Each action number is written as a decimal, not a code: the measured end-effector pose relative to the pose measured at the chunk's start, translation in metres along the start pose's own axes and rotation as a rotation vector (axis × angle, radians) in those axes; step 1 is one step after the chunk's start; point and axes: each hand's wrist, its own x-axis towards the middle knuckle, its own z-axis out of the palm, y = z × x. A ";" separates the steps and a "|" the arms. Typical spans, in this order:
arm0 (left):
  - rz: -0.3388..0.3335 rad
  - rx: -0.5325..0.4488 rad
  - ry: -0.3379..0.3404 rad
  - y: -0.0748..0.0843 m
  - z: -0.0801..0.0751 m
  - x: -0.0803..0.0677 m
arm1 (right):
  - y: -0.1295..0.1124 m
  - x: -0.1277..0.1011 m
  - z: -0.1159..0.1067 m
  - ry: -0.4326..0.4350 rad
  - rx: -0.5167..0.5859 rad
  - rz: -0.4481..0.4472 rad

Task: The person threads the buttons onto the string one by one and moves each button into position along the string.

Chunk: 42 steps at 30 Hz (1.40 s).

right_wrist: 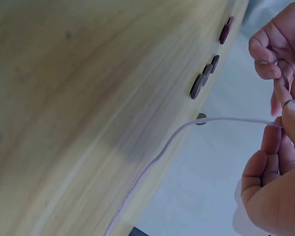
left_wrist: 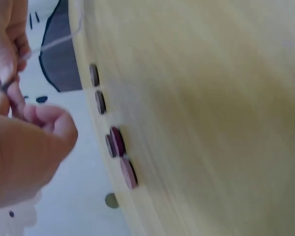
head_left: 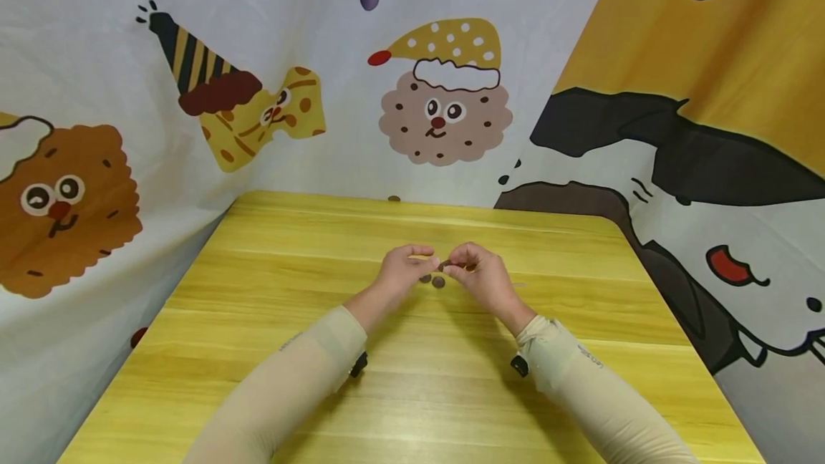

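Observation:
In the head view my left hand [head_left: 404,268] and right hand [head_left: 482,276] meet just above the table, fingertip to fingertip. Between them is a small dark brown disc [head_left: 443,266], like a button; the right wrist view shows its rounded edge [right_wrist: 294,105]. My left thumb and finger pinch this disc. A thin pale purple cord [right_wrist: 162,150] runs from my right fingertips down toward the table, and my right thumb and forefinger pinch its end beside the disc. Whether the cord passes through the disc is hidden by fingers. Below lie several flat discs, among them a brown one [head_left: 438,282].
The yellow wood-grain table [head_left: 412,385] stretches around the hands. A maroon disc [left_wrist: 117,141] and a pinkish disc [left_wrist: 129,173] lie close together. Behind the table's far edge hangs a white cloth [head_left: 348,170] with cartoon prints.

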 end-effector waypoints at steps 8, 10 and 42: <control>-0.078 0.073 -0.163 0.002 -0.012 0.005 | 0.001 -0.002 0.002 -0.097 0.047 0.011; -0.073 0.092 -0.183 0.003 -0.012 0.004 | 0.002 -0.003 0.002 -0.117 0.063 0.023; 0.295 0.441 0.027 0.001 0.006 -0.015 | -0.007 0.004 -0.005 -0.216 0.180 0.150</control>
